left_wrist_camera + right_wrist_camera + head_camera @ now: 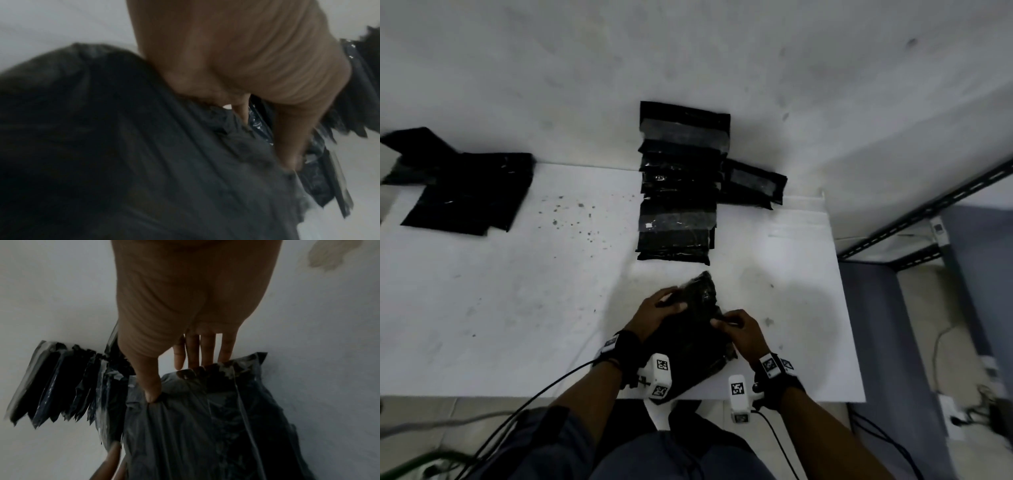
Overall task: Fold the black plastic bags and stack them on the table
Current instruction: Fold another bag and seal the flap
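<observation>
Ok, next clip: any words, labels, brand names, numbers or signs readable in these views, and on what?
No readable text in any view.
White wrist-camera housings: square black-and-white coded markers, patterns only, no letters or digits.
Row of folded black plastic bags: a small white patch, too small to read.
Crumpled black plastic bag in both hands: no print visible.

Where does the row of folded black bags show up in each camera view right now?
Head: row of folded black bags, upper centre, just beyond both hands.
Left wrist: right edge, behind the thumb.
Right wrist: left side, fanned beside the thumb.
Shared landmark: the crumpled black bag in both hands.
</observation>
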